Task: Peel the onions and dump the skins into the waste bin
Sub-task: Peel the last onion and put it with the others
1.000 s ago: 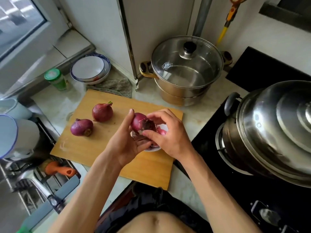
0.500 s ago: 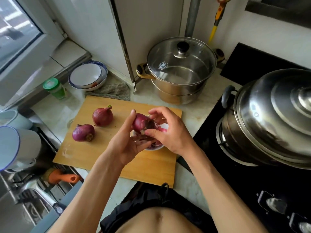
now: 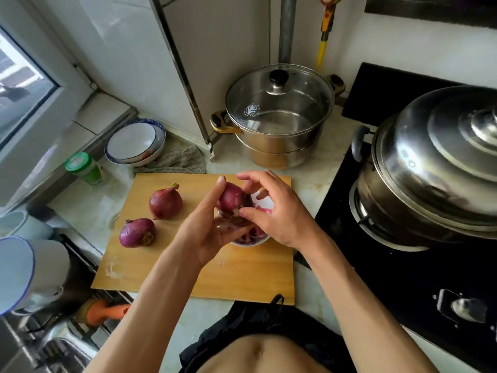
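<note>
Status: peeling is partway, on what looks like the first of three onions.

The left hand (image 3: 207, 232) cups the onion in hand (image 3: 231, 197) from below and behind, fingers wrapped up its far side, holding it just above a small white bowl (image 3: 250, 242). The right hand (image 3: 279, 214) pinches at the onion's near lower edge, thumb and fingertip on a pale exposed patch, other fingers arched over the top. That onion is part stripped: mostly red skin up top, lighter flesh at the pinch point.

Loose purple skins (image 3: 242, 232) sit in the bowl directly under both hands, so the scraps are being collected there, not binned.

Left of the left hand, two more onions rest on the cutting board (image 3: 242, 278): the far onion (image 3: 165, 201) with its dry stem tip up, and the near onion (image 3: 137, 232) lying on its side. Both look fully skinned-over, untouched.

No waste bin in view, cannot tell where it is.

My read: roughly a quarter done at best. Left: finish this onion, peel the other two, then carry the bowl of skins to the bin.
</note>
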The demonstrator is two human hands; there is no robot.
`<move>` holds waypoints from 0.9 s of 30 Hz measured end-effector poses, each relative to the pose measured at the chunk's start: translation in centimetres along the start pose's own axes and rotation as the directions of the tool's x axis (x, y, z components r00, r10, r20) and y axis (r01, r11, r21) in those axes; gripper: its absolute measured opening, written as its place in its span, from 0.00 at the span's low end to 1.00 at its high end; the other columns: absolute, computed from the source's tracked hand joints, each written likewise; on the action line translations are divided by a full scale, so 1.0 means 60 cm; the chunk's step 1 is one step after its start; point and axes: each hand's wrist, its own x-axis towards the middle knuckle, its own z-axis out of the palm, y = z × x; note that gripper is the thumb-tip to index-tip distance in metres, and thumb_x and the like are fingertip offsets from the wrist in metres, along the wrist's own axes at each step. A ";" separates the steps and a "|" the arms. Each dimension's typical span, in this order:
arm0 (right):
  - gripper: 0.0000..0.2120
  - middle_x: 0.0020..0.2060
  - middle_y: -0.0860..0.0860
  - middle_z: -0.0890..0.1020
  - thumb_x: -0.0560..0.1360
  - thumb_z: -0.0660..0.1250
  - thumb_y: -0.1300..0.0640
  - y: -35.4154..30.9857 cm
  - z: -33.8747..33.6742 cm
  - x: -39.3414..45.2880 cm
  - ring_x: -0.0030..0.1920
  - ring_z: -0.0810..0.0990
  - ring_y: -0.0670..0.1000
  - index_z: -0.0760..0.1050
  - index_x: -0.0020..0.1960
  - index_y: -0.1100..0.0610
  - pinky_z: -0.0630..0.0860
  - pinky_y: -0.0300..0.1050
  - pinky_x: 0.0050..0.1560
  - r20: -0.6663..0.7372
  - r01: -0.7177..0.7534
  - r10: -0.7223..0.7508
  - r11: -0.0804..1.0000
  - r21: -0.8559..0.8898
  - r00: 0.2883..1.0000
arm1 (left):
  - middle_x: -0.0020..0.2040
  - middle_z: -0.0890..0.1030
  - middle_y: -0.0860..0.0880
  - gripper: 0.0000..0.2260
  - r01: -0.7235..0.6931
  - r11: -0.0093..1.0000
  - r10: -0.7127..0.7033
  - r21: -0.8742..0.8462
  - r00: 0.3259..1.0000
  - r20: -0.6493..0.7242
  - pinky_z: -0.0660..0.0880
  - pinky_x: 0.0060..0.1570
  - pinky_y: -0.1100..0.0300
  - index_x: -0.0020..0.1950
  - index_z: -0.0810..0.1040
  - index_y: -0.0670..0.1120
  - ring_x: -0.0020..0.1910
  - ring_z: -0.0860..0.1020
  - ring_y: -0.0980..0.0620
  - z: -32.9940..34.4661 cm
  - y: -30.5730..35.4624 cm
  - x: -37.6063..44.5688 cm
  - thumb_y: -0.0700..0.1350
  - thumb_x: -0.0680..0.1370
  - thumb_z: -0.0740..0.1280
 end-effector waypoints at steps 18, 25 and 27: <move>0.22 0.49 0.49 0.77 0.70 0.77 0.63 -0.009 0.024 0.010 0.46 0.74 0.39 0.76 0.61 0.55 0.70 0.28 0.50 0.124 -0.074 0.084 0.994 -0.082 0.989 | 0.57 0.84 0.39 0.23 0.062 0.998 -0.061 0.026 0.997 -0.055 0.85 0.47 0.49 0.57 0.84 0.44 0.59 0.83 0.41 -0.036 -0.010 0.010 0.61 0.75 0.73; 0.22 0.48 0.47 0.76 0.69 0.77 0.62 -0.004 0.021 0.010 0.49 0.76 0.47 0.76 0.61 0.53 0.76 0.39 0.51 0.133 -0.104 0.115 0.991 -0.087 0.984 | 0.57 0.83 0.39 0.22 0.073 0.996 -0.070 0.053 0.995 -0.067 0.85 0.43 0.52 0.55 0.85 0.44 0.61 0.82 0.40 -0.030 -0.008 0.006 0.61 0.75 0.73; 0.21 0.47 0.46 0.76 0.69 0.77 0.62 -0.003 0.020 0.009 0.49 0.76 0.46 0.76 0.60 0.53 0.76 0.38 0.51 0.139 -0.104 0.116 0.990 -0.093 0.983 | 0.55 0.83 0.40 0.20 0.075 0.995 -0.071 0.058 0.995 -0.066 0.85 0.42 0.52 0.55 0.85 0.44 0.59 0.82 0.42 -0.026 -0.007 0.005 0.60 0.76 0.73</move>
